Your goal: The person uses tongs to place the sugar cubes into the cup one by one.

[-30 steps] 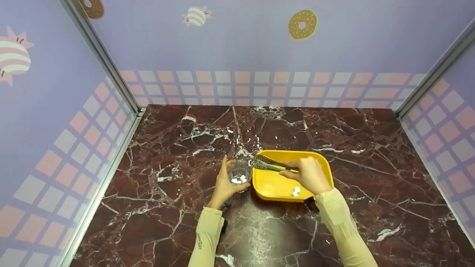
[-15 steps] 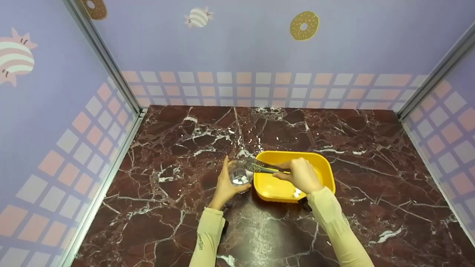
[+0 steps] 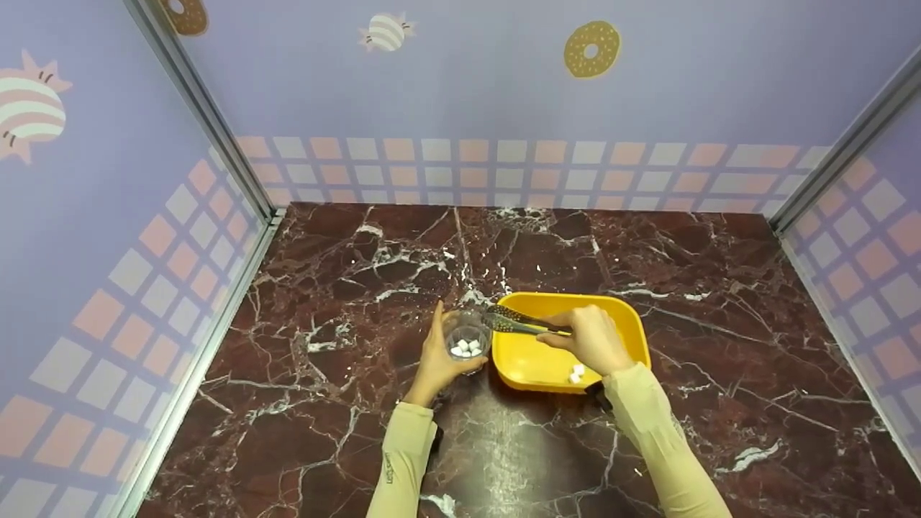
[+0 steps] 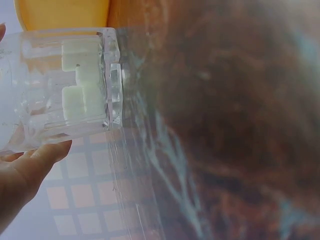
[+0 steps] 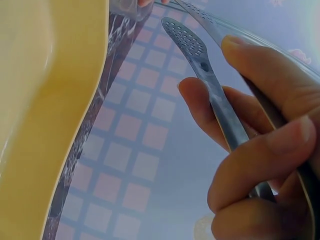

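Observation:
My left hand (image 3: 435,363) holds a clear cup (image 3: 466,317) upright on the table, fingers and thumb around its side. Several small white cubes (image 3: 466,348) lie at the cup's bottom; the left wrist view shows these cubes (image 4: 82,100) through the clear wall. My right hand (image 3: 596,338) grips metal tongs (image 3: 519,324) with perforated tips, which are just right of the cup rim, above the left edge of a yellow basin (image 3: 532,360). In the right wrist view the tongs (image 5: 225,110) stand spread with nothing between the tips. White cubes (image 3: 576,373) lie in the basin's near right corner.
The basin stands directly right of the cup on a dark red marbled table (image 3: 324,432). Small white specks (image 3: 483,272) are scattered behind the cup. Patterned lilac walls (image 3: 489,86) close off the back and both sides.
The tongs have gone left over the cup with a white cube, let it go inside, and drawn back slightly right. One more cube shows in the cup; the left hand has stayed in place.

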Demonstrator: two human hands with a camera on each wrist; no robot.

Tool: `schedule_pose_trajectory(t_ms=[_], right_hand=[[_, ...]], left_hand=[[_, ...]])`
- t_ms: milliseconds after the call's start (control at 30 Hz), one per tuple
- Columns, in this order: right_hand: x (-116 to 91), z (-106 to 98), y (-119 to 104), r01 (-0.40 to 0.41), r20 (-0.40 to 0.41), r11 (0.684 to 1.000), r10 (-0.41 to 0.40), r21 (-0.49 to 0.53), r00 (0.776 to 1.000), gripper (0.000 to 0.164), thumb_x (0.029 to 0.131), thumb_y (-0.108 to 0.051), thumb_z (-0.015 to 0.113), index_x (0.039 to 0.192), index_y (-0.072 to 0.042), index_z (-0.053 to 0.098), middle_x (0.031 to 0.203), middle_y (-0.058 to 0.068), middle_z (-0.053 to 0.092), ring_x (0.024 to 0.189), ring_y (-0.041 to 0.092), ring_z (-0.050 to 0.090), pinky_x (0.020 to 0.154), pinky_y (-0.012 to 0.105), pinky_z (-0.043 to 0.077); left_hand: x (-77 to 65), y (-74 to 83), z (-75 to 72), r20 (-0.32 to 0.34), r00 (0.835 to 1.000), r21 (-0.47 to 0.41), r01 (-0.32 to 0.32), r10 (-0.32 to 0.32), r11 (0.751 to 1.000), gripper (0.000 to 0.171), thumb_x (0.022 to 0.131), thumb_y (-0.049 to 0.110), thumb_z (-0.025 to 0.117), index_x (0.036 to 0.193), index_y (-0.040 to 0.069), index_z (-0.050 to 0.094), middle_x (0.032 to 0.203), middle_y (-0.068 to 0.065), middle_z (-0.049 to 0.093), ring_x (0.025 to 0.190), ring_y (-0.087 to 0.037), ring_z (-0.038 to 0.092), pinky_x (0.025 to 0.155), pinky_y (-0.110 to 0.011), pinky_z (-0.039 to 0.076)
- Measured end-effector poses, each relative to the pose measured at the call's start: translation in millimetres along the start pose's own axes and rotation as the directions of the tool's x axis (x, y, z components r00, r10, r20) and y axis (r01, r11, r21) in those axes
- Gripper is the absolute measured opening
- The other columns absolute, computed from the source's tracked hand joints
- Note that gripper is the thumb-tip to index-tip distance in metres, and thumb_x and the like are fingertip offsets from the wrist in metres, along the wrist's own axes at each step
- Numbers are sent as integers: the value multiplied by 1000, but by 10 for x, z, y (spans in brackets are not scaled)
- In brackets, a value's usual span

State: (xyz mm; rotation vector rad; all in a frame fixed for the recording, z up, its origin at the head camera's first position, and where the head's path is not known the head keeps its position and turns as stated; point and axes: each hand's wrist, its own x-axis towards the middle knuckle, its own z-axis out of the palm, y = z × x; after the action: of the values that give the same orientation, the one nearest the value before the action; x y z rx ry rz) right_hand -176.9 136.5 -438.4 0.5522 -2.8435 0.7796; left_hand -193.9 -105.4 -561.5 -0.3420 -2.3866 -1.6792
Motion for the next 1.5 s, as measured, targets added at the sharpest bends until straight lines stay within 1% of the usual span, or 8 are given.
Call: schedule_pose_trajectory(t_ms=[233,333,467,700,900,1067,1333,1500], right_hand=[[-67,-87,121,42,-45,999,-43,-17,998,25,71,-30,71,90,-13,73,86,4,71,67,14,66,61,33,55],[-87,-114,174,41,-71,998,-44,-56,996,26,70,-31,72,89,-14,73,85,3,71,71,17,67,67,35,55],[-120,-150,227,18,-60,998,-22,-61,998,28,70,-32,72,93,-16,72,88,3,71,80,22,66,73,41,53],[-175,-202,294,-42,-25,998,41,-38,999,32,72,-33,71,98,-16,71,95,7,70,85,29,65,71,48,53],[-227,-228,364,-61,-38,997,59,-47,998,33,70,-32,72,97,-14,71,93,9,70,84,30,65,72,48,52],[-274,-242,433,-71,-36,995,69,-65,997,32,69,-32,73,96,-14,71,90,11,70,76,29,65,62,48,51],[-353,-288,561,-83,-25,990,80,-114,996,32,69,-33,73,97,-17,71,85,12,70,64,25,62,51,41,47],[-415,-299,648,-116,-15,985,115,-128,993,31,69,-34,73,96,-19,72,85,14,70,63,27,62,46,38,44]], left_hand=[[-8,6,-3,1,1000,-3,8,-8,1000,117,50,7,84,141,-1,10,131,-17,42,121,-34,44,107,-41,34],[-8,2,-6,-1,1000,-13,-5,5,1000,118,50,6,84,141,-1,9,131,-19,42,121,-36,43,107,-42,34],[-10,-12,-7,-11,999,-2,-33,33,999,118,50,7,84,140,-3,9,130,-23,42,119,-39,44,106,-47,34],[-22,-12,-15,-11,1000,23,-19,19,1000,117,50,11,85,140,1,12,129,-18,45,118,-33,46,106,-41,36],[-21,-2,-15,-1,1000,-7,-12,12,1000,117,50,8,84,141,0,10,131,-19,42,120,-35,44,106,-42,35],[-19,2,-6,1,1000,-14,-23,23,1000,117,51,4,83,140,-4,8,131,-25,40,119,-40,42,106,-46,33],[-57,372,-79,-1,1000,0,-20,20,1000,111,52,0,82,136,-12,11,127,-30,41,116,-44,43,105,-49,34],[-54,384,-77,6,1000,-11,1,-1,1000,110,53,-1,81,138,-9,11,129,-28,40,118,-43,42,106,-48,33]])
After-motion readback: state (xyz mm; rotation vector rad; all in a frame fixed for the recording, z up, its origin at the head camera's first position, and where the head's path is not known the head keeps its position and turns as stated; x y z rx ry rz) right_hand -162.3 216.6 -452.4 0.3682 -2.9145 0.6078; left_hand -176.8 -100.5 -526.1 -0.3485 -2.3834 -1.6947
